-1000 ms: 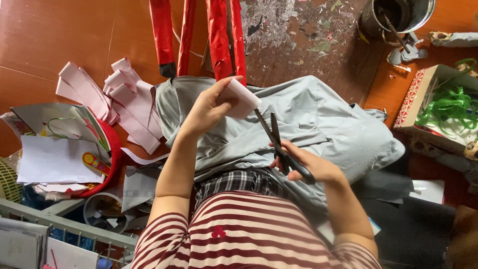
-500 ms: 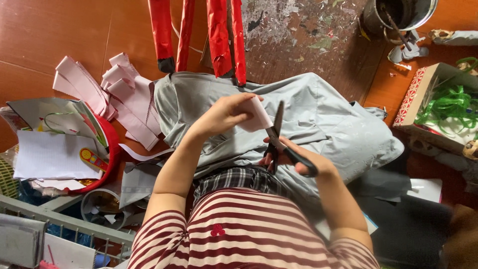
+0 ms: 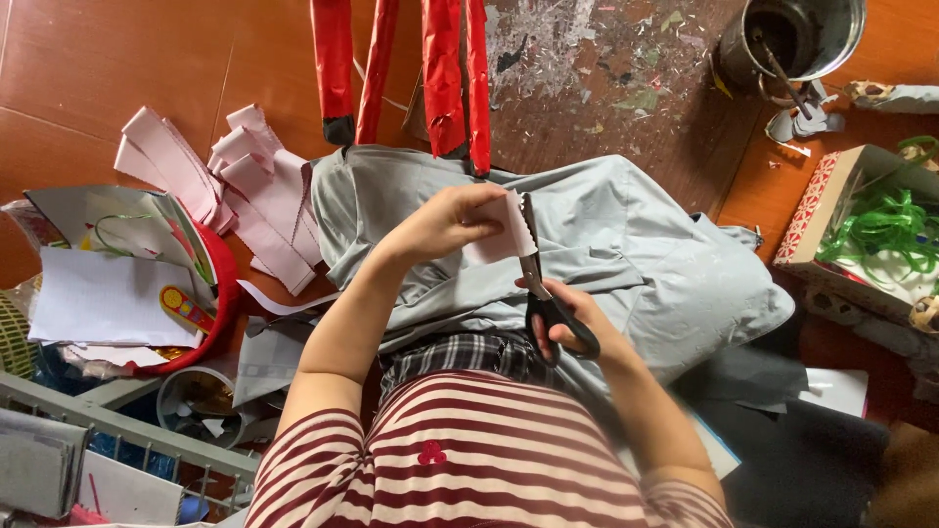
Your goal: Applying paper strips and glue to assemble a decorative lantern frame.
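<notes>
Over the gray cloth [image 3: 626, 254] on my lap, my left hand [image 3: 445, 220] pinches 1 pink paper strip [image 3: 501, 235], and my right hand [image 3: 577, 318] grips black scissors [image 3: 543, 293] cutting its edge.

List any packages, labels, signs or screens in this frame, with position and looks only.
Open cardboard box: right edge, on the floor; rectangular, red-and-white patterned side, holding green ribbon.
Round red container: left, by the person's left arm; stuffed with printed white and colourful paper sheets.
Metal can: top right; cylindrical, grey, no label visible.
No signs or screens in view.
</notes>
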